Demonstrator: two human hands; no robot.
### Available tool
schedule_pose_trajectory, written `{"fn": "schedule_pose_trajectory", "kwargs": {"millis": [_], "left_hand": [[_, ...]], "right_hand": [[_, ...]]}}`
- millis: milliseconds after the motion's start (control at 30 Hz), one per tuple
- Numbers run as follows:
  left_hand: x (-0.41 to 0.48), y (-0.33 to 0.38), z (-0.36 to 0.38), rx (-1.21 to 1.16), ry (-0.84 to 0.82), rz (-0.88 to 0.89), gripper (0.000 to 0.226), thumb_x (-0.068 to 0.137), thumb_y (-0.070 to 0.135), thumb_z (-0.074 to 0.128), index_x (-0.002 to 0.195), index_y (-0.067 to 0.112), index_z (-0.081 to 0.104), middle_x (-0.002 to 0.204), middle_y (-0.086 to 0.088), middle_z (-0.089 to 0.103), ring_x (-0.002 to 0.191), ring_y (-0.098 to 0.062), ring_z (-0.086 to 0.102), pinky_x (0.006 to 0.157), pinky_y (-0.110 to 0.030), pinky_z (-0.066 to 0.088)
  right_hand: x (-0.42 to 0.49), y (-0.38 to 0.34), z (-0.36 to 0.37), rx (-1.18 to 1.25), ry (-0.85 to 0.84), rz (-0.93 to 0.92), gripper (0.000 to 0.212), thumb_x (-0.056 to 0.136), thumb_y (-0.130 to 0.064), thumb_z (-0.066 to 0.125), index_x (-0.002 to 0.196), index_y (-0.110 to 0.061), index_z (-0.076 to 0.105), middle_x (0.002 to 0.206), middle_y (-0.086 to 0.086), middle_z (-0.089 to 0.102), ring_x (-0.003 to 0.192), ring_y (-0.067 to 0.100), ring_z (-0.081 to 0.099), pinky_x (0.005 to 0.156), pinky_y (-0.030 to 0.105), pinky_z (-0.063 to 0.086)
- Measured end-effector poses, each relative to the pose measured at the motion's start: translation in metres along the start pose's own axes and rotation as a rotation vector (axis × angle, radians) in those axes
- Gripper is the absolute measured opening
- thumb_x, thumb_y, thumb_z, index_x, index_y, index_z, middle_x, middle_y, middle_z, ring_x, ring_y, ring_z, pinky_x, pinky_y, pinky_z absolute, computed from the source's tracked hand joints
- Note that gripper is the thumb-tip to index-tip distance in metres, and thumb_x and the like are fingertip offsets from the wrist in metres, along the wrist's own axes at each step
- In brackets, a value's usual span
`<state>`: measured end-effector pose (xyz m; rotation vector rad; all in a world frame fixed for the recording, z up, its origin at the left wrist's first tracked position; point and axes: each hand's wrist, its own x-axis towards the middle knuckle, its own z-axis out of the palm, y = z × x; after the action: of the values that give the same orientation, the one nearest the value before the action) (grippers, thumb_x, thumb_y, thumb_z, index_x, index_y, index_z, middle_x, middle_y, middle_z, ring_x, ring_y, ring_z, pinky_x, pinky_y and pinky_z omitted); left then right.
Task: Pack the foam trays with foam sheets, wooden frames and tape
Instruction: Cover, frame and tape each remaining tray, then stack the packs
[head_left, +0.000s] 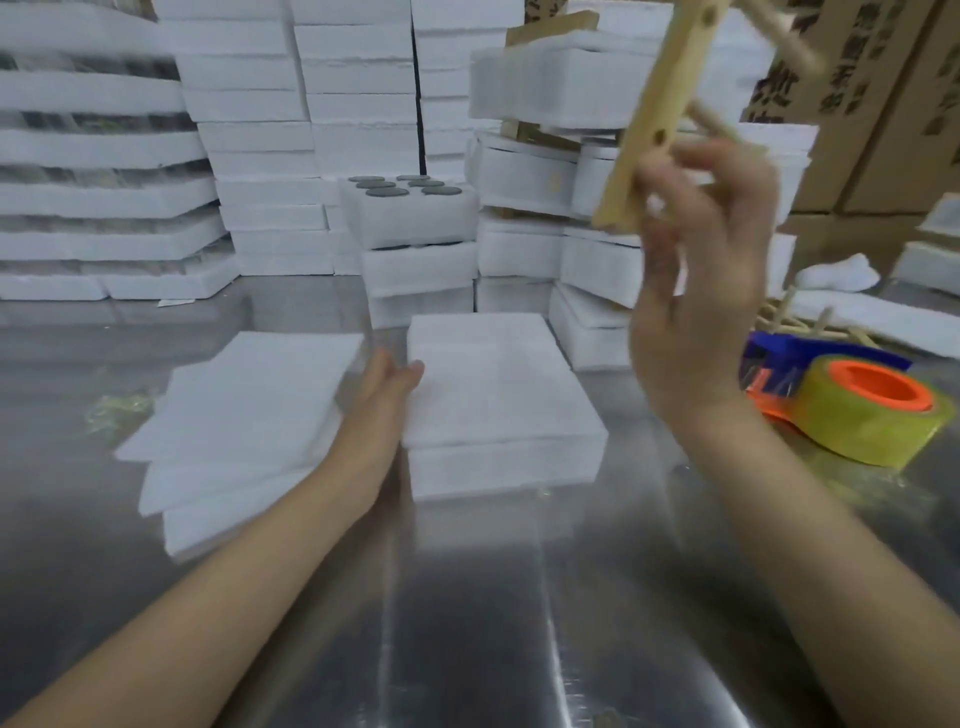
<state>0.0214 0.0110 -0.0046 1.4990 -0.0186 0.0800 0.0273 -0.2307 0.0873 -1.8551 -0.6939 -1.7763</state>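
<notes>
I see my right hand (696, 312) raised at upper right, fingers curled round the lower end of a wooden frame (657, 109), while my left hand (387, 387), fingers straight, sits in the narrow gap between the foam sheets (244, 405) and the foam tray (498, 400) mid-frame, tape dispenser (857, 410) apart at right.
</notes>
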Motion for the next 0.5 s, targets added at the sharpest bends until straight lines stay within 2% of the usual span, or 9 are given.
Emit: {"fn": "schedule_pose_trajectory", "kwargs": {"millis": [33,67,133,167,233,267,367,433,500], "left_hand": [[-0.001,-0.003,0.0,-0.035,-0.04,-0.034,0.028,0.098,0.018,0.048,0.122,0.006,0.054,0.13,-0.014,0.057,0.118,-0.027,0.058,0.101,-0.04,0.043],[-0.003,-0.005,-0.001,-0.051,-0.071,-0.057,0.027,0.098,0.018,0.047,0.123,0.011,0.055,0.13,-0.01,0.059,0.116,-0.024,0.059,0.101,-0.037,0.043],[-0.003,-0.01,-0.003,-0.085,-0.114,-0.107,0.045,0.099,0.024,0.046,0.143,0.014,0.042,0.141,-0.004,0.052,0.127,-0.021,0.052,0.112,-0.039,0.035],[-0.003,-0.011,-0.003,-0.074,-0.134,-0.115,0.052,0.099,0.028,0.045,0.148,0.016,0.034,0.146,-0.003,0.047,0.132,-0.02,0.047,0.115,-0.04,0.031],[-0.003,-0.012,-0.003,-0.037,-0.152,-0.109,0.056,0.099,0.034,0.044,0.151,0.023,0.027,0.15,0.002,0.042,0.135,-0.018,0.043,0.116,-0.04,0.027],[-0.004,-0.012,-0.003,-0.033,-0.149,-0.113,0.057,0.099,0.036,0.043,0.152,0.026,0.024,0.151,0.005,0.04,0.136,-0.016,0.041,0.117,-0.039,0.027],[-0.007,-0.008,0.0,-0.053,-0.131,-0.106,0.062,0.1,0.035,0.042,0.153,0.036,0.011,0.153,0.015,0.033,0.136,-0.009,0.039,0.117,-0.036,0.027],[-0.009,-0.008,0.001,-0.062,-0.138,-0.091,0.061,0.1,0.036,0.042,0.152,0.04,0.009,0.152,0.017,0.032,0.136,-0.008,0.039,0.117,-0.036,0.027],[-0.01,-0.007,0.001,-0.083,-0.146,-0.087,0.06,0.1,0.035,0.043,0.151,0.041,0.014,0.151,0.018,0.034,0.134,-0.008,0.041,0.117,-0.035,0.027]], "right_hand": [[-0.02,-0.032,0.017,0.081,-0.13,0.029,0.03,0.091,0.012,0.053,0.113,-0.001,0.068,0.11,0.023,0.057,0.1,0.021,0.053,0.076,0.039,0.049],[-0.027,-0.061,0.027,0.149,-0.32,-0.003,0.031,0.088,0.015,0.053,0.111,0.001,0.069,0.109,0.023,0.06,0.096,0.025,0.056,0.078,0.036,0.047],[-0.055,-0.074,0.04,0.265,-0.811,0.149,0.032,0.089,0.01,0.055,0.116,-0.003,0.068,0.112,0.015,0.067,0.096,0.028,0.06,0.086,0.03,0.045],[-0.06,-0.068,0.041,0.289,-0.912,0.221,0.032,0.092,0.004,0.056,0.119,-0.008,0.067,0.111,0.004,0.069,0.096,0.021,0.059,0.088,0.021,0.042],[-0.056,-0.049,0.038,0.301,-0.886,0.338,0.033,0.092,-0.003,0.059,0.121,-0.015,0.067,0.096,-0.022,0.064,0.084,0.003,0.051,0.081,0.005,0.035],[-0.057,-0.05,0.037,0.289,-0.87,0.333,0.032,0.091,-0.003,0.061,0.12,-0.016,0.068,0.087,-0.032,0.058,0.077,-0.002,0.05,0.078,0.003,0.035],[-0.06,-0.059,0.037,0.293,-0.873,0.365,0.031,0.088,-0.001,0.064,0.115,-0.015,0.071,0.069,-0.035,0.047,0.073,-0.02,0.052,0.074,-0.001,0.035],[-0.059,-0.057,0.036,0.307,-0.893,0.392,0.03,0.087,-0.004,0.065,0.113,-0.017,0.072,0.072,-0.034,0.051,0.074,-0.023,0.052,0.074,-0.001,0.036],[-0.056,-0.059,0.031,0.343,-0.892,0.472,0.026,0.087,-0.014,0.068,0.111,-0.023,0.073,0.085,-0.028,0.062,0.083,-0.015,0.057,0.079,0.003,0.038]]}}
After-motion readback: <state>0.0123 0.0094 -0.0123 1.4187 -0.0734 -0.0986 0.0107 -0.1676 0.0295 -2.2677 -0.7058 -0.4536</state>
